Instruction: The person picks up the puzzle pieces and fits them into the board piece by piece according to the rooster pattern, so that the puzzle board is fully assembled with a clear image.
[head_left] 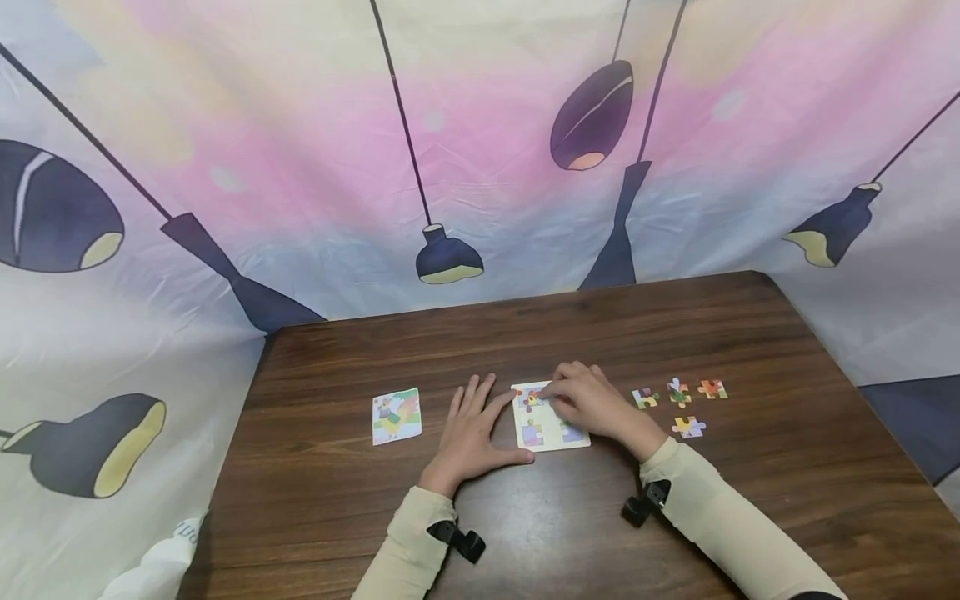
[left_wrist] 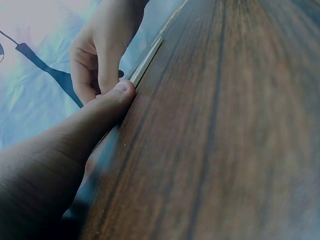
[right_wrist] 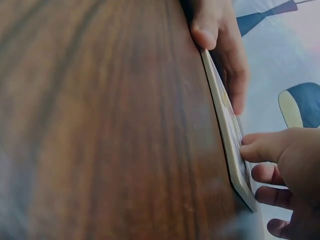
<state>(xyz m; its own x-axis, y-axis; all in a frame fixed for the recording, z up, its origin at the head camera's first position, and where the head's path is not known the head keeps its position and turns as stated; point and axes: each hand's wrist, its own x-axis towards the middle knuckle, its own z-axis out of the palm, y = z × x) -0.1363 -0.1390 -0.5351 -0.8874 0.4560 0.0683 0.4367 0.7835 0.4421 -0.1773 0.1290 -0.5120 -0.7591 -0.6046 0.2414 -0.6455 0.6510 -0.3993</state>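
A white-bordered puzzle board [head_left: 553, 446] lies flat on the brown wooden table, with colourful jigsaw parts in its corners. My left hand [head_left: 471, 433] rests at the board's left side, fingers spread and fairly straight. Its thumb touches the near edge, and its index finger reaches the far-left corner. Over the board's far-right part, my right hand [head_left: 588, 402] pinches a colourful puzzle piece [head_left: 534, 400] between thumb and fingers at the board's surface. The right hand covers part of the board. From the right wrist view, the board's edge [right_wrist: 223, 120] looks thin and flat on the table.
Several loose puzzle pieces [head_left: 688, 427] lie right of the board. A small picture card [head_left: 397, 417] with a cartoon bird lies to the left. Behind the table [head_left: 330, 500] hangs a pastel cloth [head_left: 315, 150] printed with lamps. Something white [head_left: 161, 567] is at the lower left.
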